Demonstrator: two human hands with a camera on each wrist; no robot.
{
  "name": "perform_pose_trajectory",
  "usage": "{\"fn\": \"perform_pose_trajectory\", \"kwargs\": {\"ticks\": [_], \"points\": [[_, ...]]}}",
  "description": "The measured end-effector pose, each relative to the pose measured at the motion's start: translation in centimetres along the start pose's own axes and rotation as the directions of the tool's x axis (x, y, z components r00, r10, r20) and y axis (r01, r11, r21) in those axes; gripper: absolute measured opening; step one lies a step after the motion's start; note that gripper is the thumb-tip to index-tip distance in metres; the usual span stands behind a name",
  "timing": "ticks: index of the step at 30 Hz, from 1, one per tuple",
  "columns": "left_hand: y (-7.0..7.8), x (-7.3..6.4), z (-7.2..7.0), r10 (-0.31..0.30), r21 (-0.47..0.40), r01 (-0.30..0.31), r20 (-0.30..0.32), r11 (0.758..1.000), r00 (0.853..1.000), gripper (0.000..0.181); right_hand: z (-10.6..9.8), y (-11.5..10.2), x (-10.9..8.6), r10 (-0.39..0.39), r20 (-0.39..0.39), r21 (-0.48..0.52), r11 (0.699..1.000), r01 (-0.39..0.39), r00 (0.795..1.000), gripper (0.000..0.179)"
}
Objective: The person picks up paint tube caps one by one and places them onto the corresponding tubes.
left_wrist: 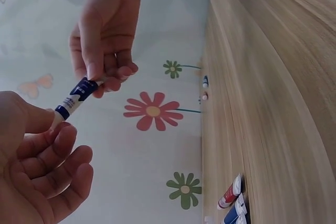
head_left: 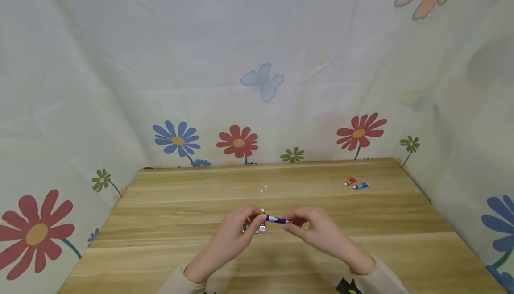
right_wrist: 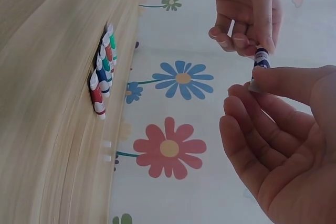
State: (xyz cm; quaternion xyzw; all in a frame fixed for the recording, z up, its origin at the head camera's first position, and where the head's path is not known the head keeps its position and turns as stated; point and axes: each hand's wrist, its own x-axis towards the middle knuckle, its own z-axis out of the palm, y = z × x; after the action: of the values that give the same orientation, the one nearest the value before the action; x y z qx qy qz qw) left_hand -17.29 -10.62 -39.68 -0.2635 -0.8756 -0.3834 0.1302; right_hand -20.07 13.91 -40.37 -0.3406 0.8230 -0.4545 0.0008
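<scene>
A small purple paint tube [head_left: 276, 219] is held crosswise above the table between both hands. My left hand [head_left: 237, 229] pinches its white cap end between thumb and index finger, seen closely in the left wrist view, where the tube [left_wrist: 76, 98] shows white and dark bands. At the other end, my right hand [head_left: 317, 229] pinches the flat tail between thumb and fingertips. In the right wrist view, the right thumb covers much of the tube [right_wrist: 261, 59]. Below and behind the left hand, a row of paint tubes [right_wrist: 100, 85] lies on the table, partly hidden in the head view.
On the wooden table [head_left: 168, 204], a red tube [head_left: 350, 181] and a blue tube [head_left: 361, 186] lie at the far right. Two small white pieces [head_left: 263, 189] sit beyond the hands. Flower-printed cloth [head_left: 201, 106] encloses the table's back and sides.
</scene>
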Motion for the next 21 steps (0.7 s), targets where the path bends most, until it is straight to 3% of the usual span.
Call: {"fn": "perform_pose_trajectory", "kwargs": {"ticks": [11, 21], "points": [[-0.24, -0.03, 0.16, 0.016, 0.014, -0.016, 0.022, 1.000, 1.000, 0.012, 0.31, 0.33, 0.06, 0.001, 0.021, -0.031, 1.000, 0.000, 1.000, 0.014], [-0.55, 0.02, 0.39, 0.016, -0.006, -0.016, 0.025, 1.000, 1.000, 0.009, 0.49, 0.55, 0.22, -0.037, 0.053, -0.108, 0.993, 0.043, 0.998, 0.010]]}}
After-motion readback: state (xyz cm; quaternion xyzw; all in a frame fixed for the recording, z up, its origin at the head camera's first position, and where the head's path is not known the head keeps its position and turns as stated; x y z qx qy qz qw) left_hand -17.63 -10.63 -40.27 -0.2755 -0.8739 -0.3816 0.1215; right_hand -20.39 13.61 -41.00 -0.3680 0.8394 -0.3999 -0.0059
